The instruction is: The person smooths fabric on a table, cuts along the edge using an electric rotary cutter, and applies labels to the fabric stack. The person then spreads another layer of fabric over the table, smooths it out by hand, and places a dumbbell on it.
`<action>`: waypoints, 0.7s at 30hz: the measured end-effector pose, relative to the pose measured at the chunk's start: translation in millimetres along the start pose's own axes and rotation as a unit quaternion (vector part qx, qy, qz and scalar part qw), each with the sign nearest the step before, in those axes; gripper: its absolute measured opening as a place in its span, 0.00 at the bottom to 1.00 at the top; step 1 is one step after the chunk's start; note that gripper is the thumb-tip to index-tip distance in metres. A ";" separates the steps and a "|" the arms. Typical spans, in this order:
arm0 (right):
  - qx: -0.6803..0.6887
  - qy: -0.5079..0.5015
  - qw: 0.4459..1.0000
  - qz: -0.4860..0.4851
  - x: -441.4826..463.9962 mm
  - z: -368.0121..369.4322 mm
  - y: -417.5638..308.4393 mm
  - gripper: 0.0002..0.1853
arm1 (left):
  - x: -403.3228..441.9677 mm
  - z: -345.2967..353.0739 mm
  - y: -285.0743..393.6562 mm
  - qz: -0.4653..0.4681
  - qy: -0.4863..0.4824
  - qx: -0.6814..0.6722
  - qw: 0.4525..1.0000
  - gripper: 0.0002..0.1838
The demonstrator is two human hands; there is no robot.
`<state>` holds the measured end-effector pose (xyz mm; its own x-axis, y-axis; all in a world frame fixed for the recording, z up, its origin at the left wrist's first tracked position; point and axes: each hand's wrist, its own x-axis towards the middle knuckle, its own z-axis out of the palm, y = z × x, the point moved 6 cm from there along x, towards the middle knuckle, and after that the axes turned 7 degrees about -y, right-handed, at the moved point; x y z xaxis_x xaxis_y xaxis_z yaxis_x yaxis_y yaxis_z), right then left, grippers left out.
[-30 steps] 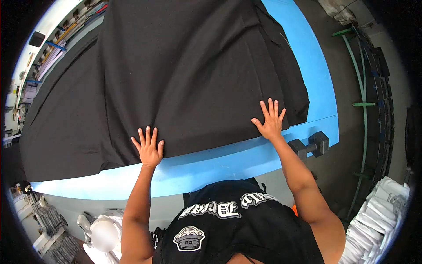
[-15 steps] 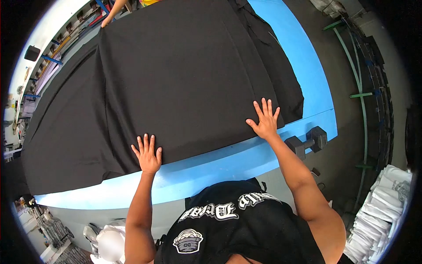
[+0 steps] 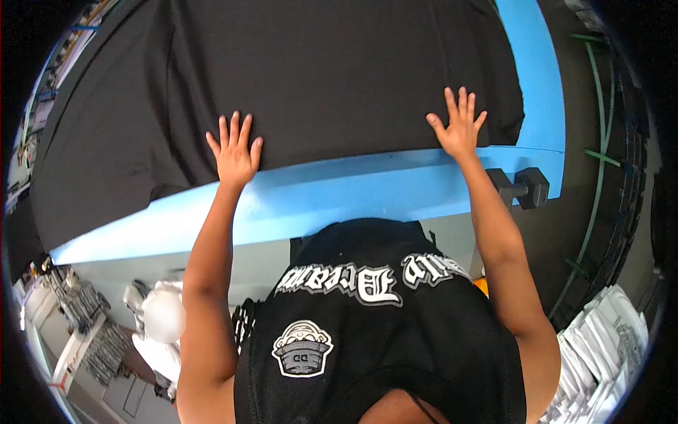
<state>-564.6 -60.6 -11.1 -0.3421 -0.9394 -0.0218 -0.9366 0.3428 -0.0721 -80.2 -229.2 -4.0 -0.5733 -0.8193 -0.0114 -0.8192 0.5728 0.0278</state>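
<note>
Black fabric [image 3: 339,78] is spread in layers over a blue table [image 3: 367,187]. Near the fabric's front edge, my left hand [image 3: 236,152] lies flat with its fingers spread, just right of a long fold. My right hand [image 3: 459,127] also rests flat on the cloth, fingers apart, close to its right end. Neither hand grips anything. A black hexagonal dumbbell [image 3: 531,188] sits on the table's right front corner, partly behind my right forearm.
To the right stands a green metal frame [image 3: 600,157] on the floor. Stacked white folded goods [image 3: 604,353] are at the lower right. At the lower left are a person in white [image 3: 159,353] and hanging grey items [image 3: 74,300]. Shelving lines the far left.
My view has tilted down toward my body, so the table sits higher in it. The co-worker's hand at the far fabric edge is out of view. Both my hands remain flat on the cloth.
</note>
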 end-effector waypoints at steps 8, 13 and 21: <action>0.001 -0.008 1.000 0.003 -2.6 5.1 5.0 0.46 | -3.4 6.5 0.3 -0.007 -0.005 0.009 1.000 0.31; -0.003 -0.015 1.000 0.005 0.4 8.7 1.8 0.46 | 5.1 -11.7 6.5 -0.029 -0.047 0.048 0.997 0.29; -0.002 -0.004 1.000 0.004 -2.2 4.4 2.2 0.46 | 23.4 -0.6 85.5 -0.008 0.003 -0.023 1.000 0.33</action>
<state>-565.6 -57.8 -15.5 -0.3497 -0.9363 -0.0312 -0.9339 0.3511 -0.0681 -163.6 -199.4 -1.3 -0.5594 -0.8289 -0.0059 -0.8269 0.5575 0.0738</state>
